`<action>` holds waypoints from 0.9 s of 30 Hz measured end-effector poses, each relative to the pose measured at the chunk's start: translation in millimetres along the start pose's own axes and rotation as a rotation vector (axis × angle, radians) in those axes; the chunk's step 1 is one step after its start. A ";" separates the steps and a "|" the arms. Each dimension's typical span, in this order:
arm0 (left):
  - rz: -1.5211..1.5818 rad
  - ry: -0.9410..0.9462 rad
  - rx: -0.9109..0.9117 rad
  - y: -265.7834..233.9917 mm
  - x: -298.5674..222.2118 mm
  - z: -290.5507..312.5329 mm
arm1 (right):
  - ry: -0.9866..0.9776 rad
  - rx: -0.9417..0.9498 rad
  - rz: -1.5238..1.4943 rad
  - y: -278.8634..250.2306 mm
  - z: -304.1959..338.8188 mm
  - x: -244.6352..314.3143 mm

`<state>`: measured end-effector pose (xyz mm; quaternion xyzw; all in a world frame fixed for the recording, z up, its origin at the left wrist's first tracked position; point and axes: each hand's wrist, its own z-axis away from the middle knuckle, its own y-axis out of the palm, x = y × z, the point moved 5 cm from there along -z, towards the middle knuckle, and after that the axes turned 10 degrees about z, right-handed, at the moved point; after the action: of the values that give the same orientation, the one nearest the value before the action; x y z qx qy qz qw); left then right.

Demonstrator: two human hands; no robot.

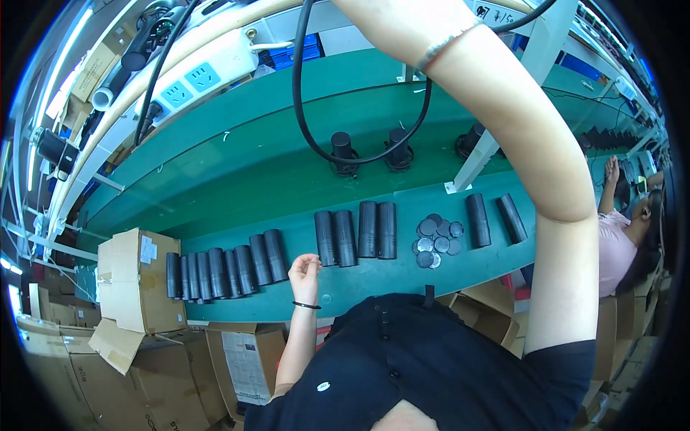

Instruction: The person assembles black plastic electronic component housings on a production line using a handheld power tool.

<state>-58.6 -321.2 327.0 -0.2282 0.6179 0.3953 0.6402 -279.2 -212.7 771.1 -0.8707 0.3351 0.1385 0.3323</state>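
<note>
My left hand (305, 275) is over the near edge of the green bench, its fingers curled together. Whether anything small is in them, I cannot make out. Just beyond its fingertips stands a black cylinder (325, 238), in a row with several like it. My right arm reaches up across the view, and part of my right hand (392, 25) shows past the wrist bracelet. Its fingers are cut off by the top edge. A pile of round black discs (433, 241) lies right of the row, with two more black cylinders (478, 220) beside it.
A longer row of black cylinders (217, 273) stands left, beside an open carton (159, 287). Black cylindrical devices (341, 147) sit on the green belt behind. A black cable (296, 93) loops overhead near a power strip (208, 72). A co-worker (619, 241) sits at right.
</note>
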 end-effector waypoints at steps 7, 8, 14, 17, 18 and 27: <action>0.007 -0.021 0.112 4.2 3.0 -17.2 | 0.181 0.093 -0.032 34.6 -8.0 -7.3; 0.008 0.007 0.111 -5.1 1.8 -16.8 | 0.205 0.048 -0.031 47.0 -14.3 -3.7; 0.029 -0.089 0.122 -41.3 6.2 -24.5 | 0.166 -0.104 0.092 -15.7 4.3 11.9; 0.040 -0.142 0.165 -52.2 7.1 -33.0 | 0.159 -0.279 -0.012 -82.2 46.5 20.8; 0.041 -0.134 0.186 -50.1 2.0 -34.6 | 0.156 -0.350 -0.091 -101.0 58.5 24.0; 0.290 -0.134 0.841 64.3 -93.6 -13.9 | 0.271 -0.491 0.057 -229.0 226.6 47.8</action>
<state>-110.7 -315.6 428.8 0.1672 0.7077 0.2093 0.6537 -93.4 42.9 692.3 -0.9259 0.3573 0.1073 0.0597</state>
